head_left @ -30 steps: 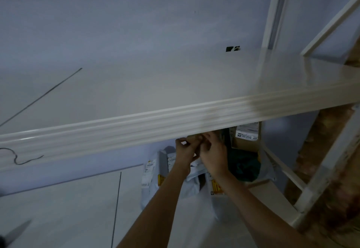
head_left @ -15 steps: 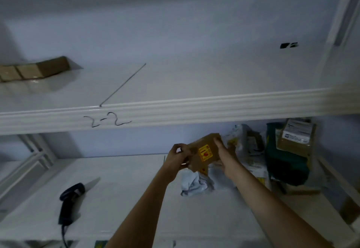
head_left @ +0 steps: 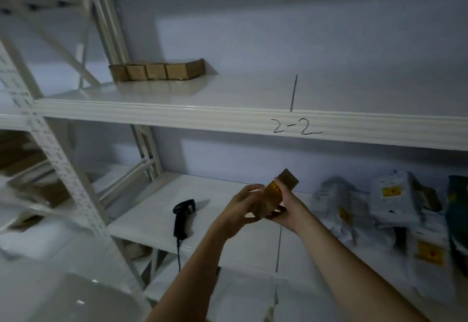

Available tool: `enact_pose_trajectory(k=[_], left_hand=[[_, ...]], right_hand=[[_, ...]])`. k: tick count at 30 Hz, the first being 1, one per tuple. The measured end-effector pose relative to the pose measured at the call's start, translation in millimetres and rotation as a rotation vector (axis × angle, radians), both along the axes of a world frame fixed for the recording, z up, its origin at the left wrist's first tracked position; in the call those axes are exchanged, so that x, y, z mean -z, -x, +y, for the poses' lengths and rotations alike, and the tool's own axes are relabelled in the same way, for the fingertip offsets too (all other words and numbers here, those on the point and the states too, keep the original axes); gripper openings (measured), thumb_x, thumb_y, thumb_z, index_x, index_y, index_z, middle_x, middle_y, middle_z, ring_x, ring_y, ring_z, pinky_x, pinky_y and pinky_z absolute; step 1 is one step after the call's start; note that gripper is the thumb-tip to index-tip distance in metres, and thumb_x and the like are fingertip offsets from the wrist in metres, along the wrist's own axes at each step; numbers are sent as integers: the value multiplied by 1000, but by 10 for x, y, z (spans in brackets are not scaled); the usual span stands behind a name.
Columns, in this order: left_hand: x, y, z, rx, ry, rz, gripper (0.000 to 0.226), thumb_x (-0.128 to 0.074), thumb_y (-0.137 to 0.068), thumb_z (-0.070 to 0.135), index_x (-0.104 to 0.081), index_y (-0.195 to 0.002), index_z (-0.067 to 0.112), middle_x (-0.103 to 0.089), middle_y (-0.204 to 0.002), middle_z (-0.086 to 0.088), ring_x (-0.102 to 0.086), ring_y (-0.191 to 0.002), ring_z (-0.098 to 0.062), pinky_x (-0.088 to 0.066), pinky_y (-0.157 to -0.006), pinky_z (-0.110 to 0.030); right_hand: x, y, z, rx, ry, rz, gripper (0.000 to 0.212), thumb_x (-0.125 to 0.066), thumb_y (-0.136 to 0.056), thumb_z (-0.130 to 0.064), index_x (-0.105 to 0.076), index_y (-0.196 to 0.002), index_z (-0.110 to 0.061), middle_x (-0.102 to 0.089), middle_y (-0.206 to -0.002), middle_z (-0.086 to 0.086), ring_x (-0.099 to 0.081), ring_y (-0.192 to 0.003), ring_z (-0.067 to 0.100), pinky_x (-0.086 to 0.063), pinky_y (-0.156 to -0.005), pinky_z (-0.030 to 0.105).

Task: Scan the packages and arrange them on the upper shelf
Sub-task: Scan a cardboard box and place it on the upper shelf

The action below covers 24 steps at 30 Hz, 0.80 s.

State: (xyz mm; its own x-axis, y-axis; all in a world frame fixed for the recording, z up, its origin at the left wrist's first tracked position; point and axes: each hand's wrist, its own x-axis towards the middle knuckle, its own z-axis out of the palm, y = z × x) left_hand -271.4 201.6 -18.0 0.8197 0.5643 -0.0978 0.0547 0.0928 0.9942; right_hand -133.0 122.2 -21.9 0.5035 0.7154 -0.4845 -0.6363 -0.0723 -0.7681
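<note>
I hold a small brown cardboard box (head_left: 285,183) with a yellow sticker in front of the lower shelf. My left hand (head_left: 239,207) grips its left side and my right hand (head_left: 287,207) grips its right side and underside. A black handheld scanner (head_left: 182,216) lies on the lower shelf (head_left: 157,210), left of my hands, with its cable hanging over the edge. Several brown boxes (head_left: 157,71) stand in a row at the back left of the upper shelf (head_left: 228,116), which is marked "2-2".
Grey mailer bags with yellow stickers (head_left: 387,205) are piled on the lower shelf to the right, beside a dark green package (head_left: 458,218). The white rack upright (head_left: 63,169) stands at left, with another rack holding cardboard beyond it.
My view has swung left, so the scanner and the row of boxes on the upper shelf now sit nearer the middle. Both hands brought the small box out from the pile and leftward.
</note>
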Motion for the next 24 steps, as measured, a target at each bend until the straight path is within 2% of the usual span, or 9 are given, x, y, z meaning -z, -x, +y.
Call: enact_pose_trajectory(k=[2, 4, 7, 10, 13, 15, 18, 21, 24], left_hand=[[113, 254, 137, -87, 145, -23, 27, -50, -100, 33, -57, -126, 28, -61, -118, -4, -62, -103, -28, -56, -89, -44], [245, 472, 271, -132, 219, 3, 30, -46, -102, 27, -51, -132, 23, -58, -123, -11, -62, -102, -30, -55, -90, -46], [381, 689, 436, -108, 233, 77, 34, -48, -102, 27, -50, -135, 20, -63, -123, -12, -63, -110, -34, -52, -94, -53], [414, 769, 616, -141, 239, 81, 35, -51, -100, 26, -49, -135, 20, -65, -120, -13, -64, -109, -33, -54, -91, -52], [421, 775, 850, -190, 198, 97, 32, -56, -98, 22, -49, -129, 24, -67, -116, -11, -66, -105, -27, -58, -81, -41], [461, 743, 1022, -207, 193, 114, 30, -59, -96, 19, -50, -124, 27, -69, -111, -10, -68, -101, -24, -58, -76, -35], [541, 644, 1286, -214, 160, 187, 30, -61, -95, 20, -52, -123, 26, -70, -108, -9, -69, -100, -24, -58, -80, -37], [658, 544, 1616, -273, 114, 310, 24, -55, -97, 26, -57, -121, 23, -68, -110, -5, -67, -98, -21, -55, -82, -37], [755, 512, 1953, -411, 146, 375, 20, -51, -98, 20, -62, -114, 16, -65, -100, -9, -62, -80, -22, -54, -74, -36]], right_hand=[[105, 214, 124, -50, -85, 11, 61, -69, -86, -52, -56, -134, -17, -66, -127, 16, -66, -113, 35, -57, -88, 50], [140, 422, 181, -113, -132, 32, 53, -59, -92, -51, -57, -135, -21, -68, -128, 14, -68, -113, 34, -56, -92, 48], [225, 650, 319, -163, -139, 37, 37, -49, -97, -45, -63, -124, -23, -71, -122, 12, -67, -113, 34, -54, -94, 47], [282, 764, 510, -156, -122, -27, 35, -48, -98, -41, -64, -123, -22, -72, -120, 11, -68, -112, 33, -53, -96, 50], [367, 690, 783, -134, -21, -142, 37, -56, -96, -41, -66, -122, -17, -72, -116, 13, -67, -111, 32, -54, -98, 51], [422, 634, 964, -199, 39, -197, 39, -65, -92, -44, -69, -118, -16, -75, -111, 12, -69, -109, 32, -53, -100, 50], [602, 512, 1246, -288, 73, -293, 42, -74, -87, -36, -67, -124, -15, -77, -107, 9, -73, -102, 29, -56, -95, 47], [733, 403, 1516, -290, 71, -269, 39, -76, -87, -28, -68, -122, -13, -77, -105, 10, -74, -101, 29, -54, -98, 51], [862, 308, 1792, -277, 113, -237, 36, -78, -86, -24, -70, -118, -10, -78, -101, 11, -74, -98, 28, -56, -95, 50]])
